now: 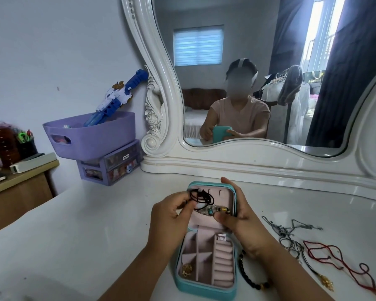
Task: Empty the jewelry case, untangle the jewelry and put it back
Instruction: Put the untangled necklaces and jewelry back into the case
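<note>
A teal jewelry case (183, 286) with pink lining lies open on the white dressing table, its lid upright. My left hand (168, 216) pinches a black cord necklace (202, 197) in front of the lid's inside. My right hand (237, 211) grips the lid's right edge, thumb on the necklace's beaded pendant (213, 210). A small gold piece (186, 270) sits in the case's front-left compartment. To the right of the case lie a black bead bracelet (246, 273), a tangle of grey and black chains (288, 234) and a red cord (330, 256).
The ornate white mirror (248, 161) stands close behind the case. At the back left are a purple basket (91, 135) holding a blue toy, on small purple drawers (111, 168). A wooden desk (20, 192) with bottles and books stands further left.
</note>
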A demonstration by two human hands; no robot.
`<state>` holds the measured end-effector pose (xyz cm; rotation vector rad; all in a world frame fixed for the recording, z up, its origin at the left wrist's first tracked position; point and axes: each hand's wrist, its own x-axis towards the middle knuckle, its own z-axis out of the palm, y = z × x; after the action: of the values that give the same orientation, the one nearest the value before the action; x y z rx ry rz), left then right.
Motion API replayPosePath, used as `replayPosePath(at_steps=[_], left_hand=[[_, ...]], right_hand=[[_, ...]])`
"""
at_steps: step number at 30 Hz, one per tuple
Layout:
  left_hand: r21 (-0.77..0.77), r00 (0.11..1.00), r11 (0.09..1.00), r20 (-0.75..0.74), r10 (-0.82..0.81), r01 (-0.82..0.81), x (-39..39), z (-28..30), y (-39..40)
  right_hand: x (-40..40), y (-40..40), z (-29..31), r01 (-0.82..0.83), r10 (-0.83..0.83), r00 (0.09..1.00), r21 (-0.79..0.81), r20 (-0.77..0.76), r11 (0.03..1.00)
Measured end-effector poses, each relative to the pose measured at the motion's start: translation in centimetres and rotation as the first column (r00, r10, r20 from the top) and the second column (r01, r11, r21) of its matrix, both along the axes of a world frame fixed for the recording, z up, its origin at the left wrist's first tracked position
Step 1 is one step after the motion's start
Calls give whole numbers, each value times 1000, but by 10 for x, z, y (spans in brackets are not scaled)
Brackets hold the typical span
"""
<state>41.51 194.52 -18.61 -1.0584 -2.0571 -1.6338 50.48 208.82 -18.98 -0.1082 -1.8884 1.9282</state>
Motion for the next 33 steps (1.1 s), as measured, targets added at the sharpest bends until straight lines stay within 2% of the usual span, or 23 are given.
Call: replayPosePath(at_steps=[1,3,5,8,15,18,20,23,25,27,30,33], left_hand=[[25,999,1000,37,-13,12,0,0,0],[7,1000,1000,3,-22,22,-2,1,0],[-59,996,998,-90,-28,22,-6,0,0],[-186,989,982,-141,-45,18,-14,-2,-1],[-260,988,958,-58,-142,123,-20,-1,-7],[-155,984,972,39,-171,175,-15,-3,-11],[-11,962,983,207,-176,182,-9,-3,-13],[133,833,975,507,-220,177,-11,-2,-12],[182,723,959,630,-284,217,-13,1,-10],[205,685,942,648,-333,265,-12,7,-6],[196,728,929,578,-368,314,-9,9,2],[169,789,946,523,-323,275,-9,2,8]], right_hand=[[0,0,0,-4,4,1000,4,-1,1000],[1,0,0,-8,8,1000,6,-3,1000],[0,0,0,-10,10,1000,10,-3,1000],[0,1,-1,-10,10,1000,9,-5,1000],[-2,2,-2,-9,9,1000,-27,16,1000],[-3,2,-3,-2,3,1000,-66,16,998],[-2,1,-3,-4,5,1000,-108,11,994],[-1,1,-1,-33,32,999,-175,-6,984],[0,1,1,-49,46,999,-221,-21,974],[1,-1,2,-43,37,999,-233,-30,972],[1,-2,3,-35,28,999,-215,-39,976],[2,-2,3,-44,36,998,-208,-42,977]])
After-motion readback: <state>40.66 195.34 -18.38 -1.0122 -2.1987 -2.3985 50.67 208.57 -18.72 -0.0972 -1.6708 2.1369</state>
